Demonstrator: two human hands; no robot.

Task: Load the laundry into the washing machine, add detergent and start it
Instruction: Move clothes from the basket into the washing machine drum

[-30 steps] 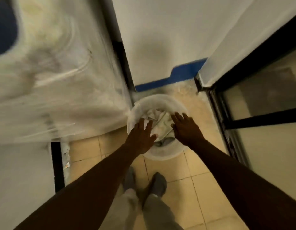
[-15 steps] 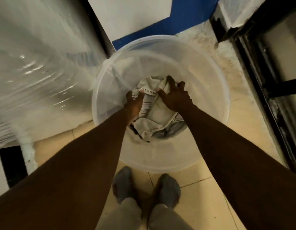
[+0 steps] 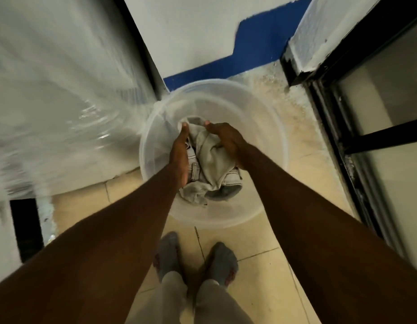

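Note:
A round translucent plastic tub [image 3: 268, 188] stands on the tiled floor in front of my feet. Inside it lies a bundle of pale laundry [image 3: 211, 160], cream cloth over stitched light fabric with a grey piece at the bottom. My left hand [image 3: 179, 155] presses against the bundle's left side, fingers pointing away from me. My right hand [image 3: 226, 139] clasps the bundle from the right, fingers curled over the cloth. Together the two hands squeeze the laundry between them inside the tub. The white washing machine [image 3: 57, 94], wrapped in shiny plastic film, fills the left side, blurred.
A white wall with a blue painted base [image 3: 249, 50] runs behind the tub. On the right a black-framed glass door [image 3: 371, 136] stands close to the tub. My feet in grey socks [image 3: 195, 260] are on beige tiles just before the tub. A dark gap [image 3: 27, 228] sits beside the machine.
My hands went down into the tub and closed around the laundry from both sides. The bundle is now gathered and bunched between them; the view has pulled back slightly.

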